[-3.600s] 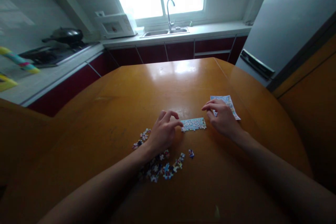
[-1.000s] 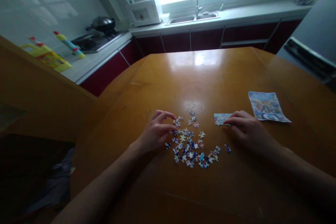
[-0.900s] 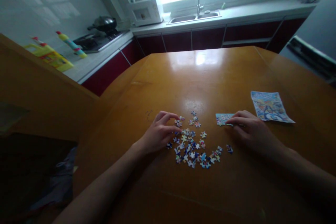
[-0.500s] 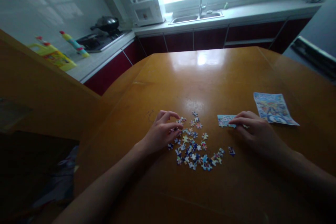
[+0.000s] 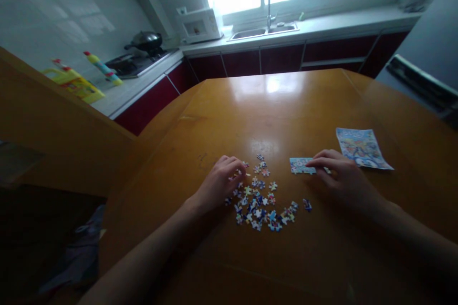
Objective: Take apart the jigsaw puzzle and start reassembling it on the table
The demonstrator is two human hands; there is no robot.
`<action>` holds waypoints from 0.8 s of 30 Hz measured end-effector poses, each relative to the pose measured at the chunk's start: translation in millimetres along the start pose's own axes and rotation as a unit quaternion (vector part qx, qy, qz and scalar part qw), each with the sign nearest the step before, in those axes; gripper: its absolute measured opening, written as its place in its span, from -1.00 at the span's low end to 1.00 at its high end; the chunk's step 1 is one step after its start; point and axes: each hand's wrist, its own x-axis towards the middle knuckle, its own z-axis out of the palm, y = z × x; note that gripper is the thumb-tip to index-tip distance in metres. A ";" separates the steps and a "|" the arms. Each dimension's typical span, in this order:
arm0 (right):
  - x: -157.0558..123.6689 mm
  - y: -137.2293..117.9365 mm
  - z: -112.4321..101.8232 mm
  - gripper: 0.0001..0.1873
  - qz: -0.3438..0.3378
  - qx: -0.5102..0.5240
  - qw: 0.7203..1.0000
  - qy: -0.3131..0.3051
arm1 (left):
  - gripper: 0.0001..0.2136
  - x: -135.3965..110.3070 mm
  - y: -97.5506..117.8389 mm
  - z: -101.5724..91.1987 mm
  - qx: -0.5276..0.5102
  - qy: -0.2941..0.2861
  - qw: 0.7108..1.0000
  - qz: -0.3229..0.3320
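1. Jigsaw pieces of small, multicoloured card (image 5: 258, 213) lie loose in a heap on the glossy orange-brown wooden counter (image 5: 286, 114), near the middle of the scene, with a few scattered at the heap's far side.
2. Bare left hand (image 5: 220, 181) reaches in at the left edge of the heap. Its fingers curl inward among the pieces, with a pale sliver showing beside the tips; I cannot tell whether they are grasping a piece.
3. Pale-blue rectangular strip of joined pieces (image 5: 298, 164) lies flat to the right of the heap, its near edge knobbly.
4. Bare right hand (image 5: 339, 174) covers the strip's right end. Its fingers touch the strip, but the thumb's contact is hidden, so I cannot tell whether they grasp it or merely rest there.
5. One dark, multicoloured piece (image 5: 307, 205) lies apart from the heap, to its right and on the near side of the strip.
6. Creased paper sheet with a colourful, mostly blue print (image 5: 362, 147) lies just beyond the right hand, farther right than the strip.
7. Steel double sink (image 5: 265, 32) and white microwave (image 5: 198, 26) stand along the far side of the room, the microwave to the left.
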 end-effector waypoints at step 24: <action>15.7 5.1 -14.4 -0.78 0.011 0.039 0.996 0.075 | -0.93 74.5 49.5 60.7 0.007 -0.098 0.982 0.159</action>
